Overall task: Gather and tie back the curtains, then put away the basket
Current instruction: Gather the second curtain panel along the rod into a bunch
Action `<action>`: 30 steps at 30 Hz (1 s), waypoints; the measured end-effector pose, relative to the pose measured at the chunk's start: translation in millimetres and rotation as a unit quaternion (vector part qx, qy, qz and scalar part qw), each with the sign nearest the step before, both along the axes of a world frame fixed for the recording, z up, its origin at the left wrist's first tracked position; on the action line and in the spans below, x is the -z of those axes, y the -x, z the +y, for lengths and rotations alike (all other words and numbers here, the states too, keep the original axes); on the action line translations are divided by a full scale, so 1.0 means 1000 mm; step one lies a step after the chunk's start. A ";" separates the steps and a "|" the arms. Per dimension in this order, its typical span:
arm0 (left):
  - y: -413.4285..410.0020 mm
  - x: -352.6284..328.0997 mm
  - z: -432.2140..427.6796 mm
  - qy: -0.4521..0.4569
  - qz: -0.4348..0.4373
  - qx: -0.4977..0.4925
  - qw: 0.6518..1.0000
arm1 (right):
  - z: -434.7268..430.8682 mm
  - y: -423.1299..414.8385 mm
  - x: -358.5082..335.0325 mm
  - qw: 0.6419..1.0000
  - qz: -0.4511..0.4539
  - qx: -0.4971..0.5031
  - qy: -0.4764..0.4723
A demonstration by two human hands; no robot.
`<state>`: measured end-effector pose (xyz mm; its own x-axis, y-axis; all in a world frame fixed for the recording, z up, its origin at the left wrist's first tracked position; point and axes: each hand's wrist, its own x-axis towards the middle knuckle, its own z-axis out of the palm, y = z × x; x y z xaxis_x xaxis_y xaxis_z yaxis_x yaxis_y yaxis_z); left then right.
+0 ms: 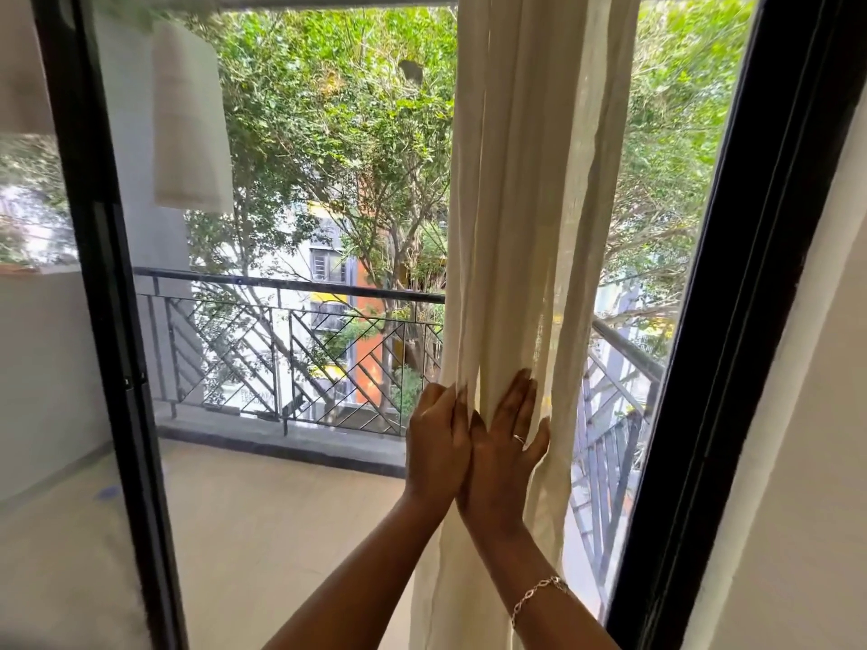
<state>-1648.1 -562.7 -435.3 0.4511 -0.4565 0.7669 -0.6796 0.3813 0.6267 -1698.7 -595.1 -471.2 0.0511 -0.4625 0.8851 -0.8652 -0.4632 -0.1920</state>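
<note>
A cream, sheer curtain (530,190) hangs bunched in folds in front of the glass, right of centre. My left hand (438,443) grips the curtain's left edge, fingers curled around the folds. Beside it and touching it, my right hand (504,450), with a ring and a wrist bracelet, lies on the fabric with fingers spread and the thumb hooked around the right side of the bunch. No tie-back and no basket are in view.
A black window frame (732,321) rises close on the right, with a white wall (807,462) beyond it. Another black frame post (117,368) stands at left. Through the glass lie a balcony floor, a metal railing (300,349) and trees.
</note>
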 end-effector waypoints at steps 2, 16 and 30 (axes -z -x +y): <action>0.000 0.000 0.000 -0.002 -0.004 0.006 1.000 | 0.001 0.001 -0.001 1.000 0.003 0.001 -0.003; -0.007 0.004 0.002 -0.015 -0.012 -0.018 1.000 | 0.027 0.044 -0.023 0.946 -0.175 -0.268 0.041; -0.006 0.006 0.013 -0.004 0.011 -0.012 1.000 | 0.021 0.028 -0.033 0.981 -0.073 -0.175 0.047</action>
<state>-1641.6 -550.1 -441.3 0.4784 -0.4526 0.7525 -0.6740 0.3600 0.6451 -1727.1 -574.1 -437.7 0.0620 -0.3553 0.9327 -0.6166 -0.7485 -0.2442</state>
